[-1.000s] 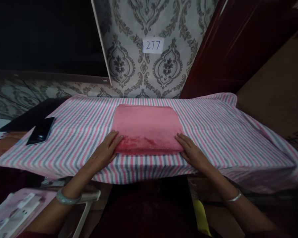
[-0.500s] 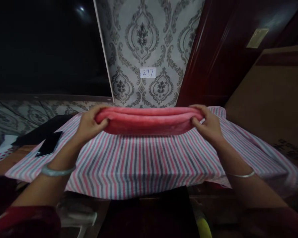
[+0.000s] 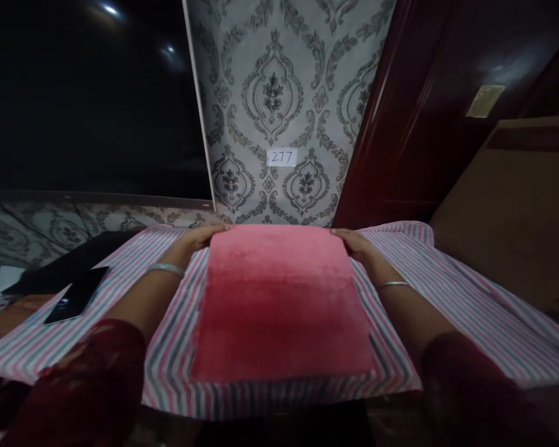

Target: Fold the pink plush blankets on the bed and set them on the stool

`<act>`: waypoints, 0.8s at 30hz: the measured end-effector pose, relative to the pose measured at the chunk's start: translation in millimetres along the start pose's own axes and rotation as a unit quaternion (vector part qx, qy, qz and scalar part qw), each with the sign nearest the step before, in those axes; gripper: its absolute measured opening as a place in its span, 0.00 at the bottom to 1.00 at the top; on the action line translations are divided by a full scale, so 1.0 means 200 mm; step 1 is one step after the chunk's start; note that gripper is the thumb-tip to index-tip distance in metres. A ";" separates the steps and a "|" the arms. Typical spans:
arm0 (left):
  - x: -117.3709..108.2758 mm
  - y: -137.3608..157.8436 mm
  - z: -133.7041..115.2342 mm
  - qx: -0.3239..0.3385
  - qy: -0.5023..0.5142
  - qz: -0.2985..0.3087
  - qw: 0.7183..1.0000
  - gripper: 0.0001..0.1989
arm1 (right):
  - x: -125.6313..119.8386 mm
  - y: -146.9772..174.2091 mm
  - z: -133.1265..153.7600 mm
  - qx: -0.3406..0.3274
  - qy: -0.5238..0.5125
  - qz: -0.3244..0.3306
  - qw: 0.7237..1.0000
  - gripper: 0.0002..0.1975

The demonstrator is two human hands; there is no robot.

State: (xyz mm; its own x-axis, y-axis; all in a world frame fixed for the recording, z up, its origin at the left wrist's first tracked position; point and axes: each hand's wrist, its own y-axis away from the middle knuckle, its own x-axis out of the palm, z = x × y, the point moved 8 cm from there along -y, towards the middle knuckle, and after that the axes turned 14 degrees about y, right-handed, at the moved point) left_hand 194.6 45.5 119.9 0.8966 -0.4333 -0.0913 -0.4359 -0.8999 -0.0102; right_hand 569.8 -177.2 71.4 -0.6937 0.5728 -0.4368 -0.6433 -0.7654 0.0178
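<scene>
A pink-red plush towel (image 3: 279,298) is spread into a rough rectangle over the striped cloth (image 3: 242,397), its near edge close to the cloth's front edge. At the towel's far left corner is my left hand (image 3: 200,238), its fingers bent over the edge. My right hand (image 3: 358,248) has the far right corner in the same way. Both thumbs are mostly hidden behind the towel or the hands. Each wrist wears a bangle.
A phone (image 3: 77,295) lies on the striped cloth at left, near a black flat object (image 3: 74,261). Behind are a dark television (image 3: 88,105) and patterned wall with a paper marked 277 (image 3: 282,157). A cardboard box (image 3: 517,205) stands at right.
The towel, a folded roll held up between my hands before, now lies opened out toward me. My hands have come a little closer together at its far edge. The view has tilted up slightly.
</scene>
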 end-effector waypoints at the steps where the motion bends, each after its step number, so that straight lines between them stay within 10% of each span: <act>1: 0.03 -0.04 0.13 -0.029 -0.007 -0.004 1.000 0.17 | 0.07 -0.02 -0.08 0.026 0.017 0.003 1.000 0.15; 8: 0.06 -0.17 0.54 -0.073 -0.030 -0.019 0.997 0.16 | 0.28 -0.11 -0.41 0.069 0.090 -0.003 0.994 0.15; 13: 0.00 -0.22 0.50 -0.033 -0.083 -0.018 0.996 0.21 | 0.17 -0.14 -0.38 0.031 0.158 -0.074 0.984 0.19; 16: 0.09 -0.21 0.37 0.042 -0.112 -0.001 0.993 0.23 | 0.22 -0.11 -0.19 -0.101 0.212 -0.113 0.966 0.23; 20: 0.57 -0.11 0.20 0.187 -0.157 0.263 0.933 0.29 | 0.62 0.15 0.14 -0.435 0.311 0.011 0.845 0.26; 24: 0.95 -0.03 0.31 0.191 -0.198 0.465 0.842 0.33 | 0.92 0.39 0.18 -0.535 0.353 0.152 0.753 0.31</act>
State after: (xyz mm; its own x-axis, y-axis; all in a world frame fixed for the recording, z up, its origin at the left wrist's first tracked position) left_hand 363.4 -28.0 40.1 0.0914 -0.8231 -0.5605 -0.9957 -0.0672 -0.0636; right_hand 380.5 -122.0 25.0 -0.1691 0.3133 -0.9345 0.4012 -0.8442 -0.3556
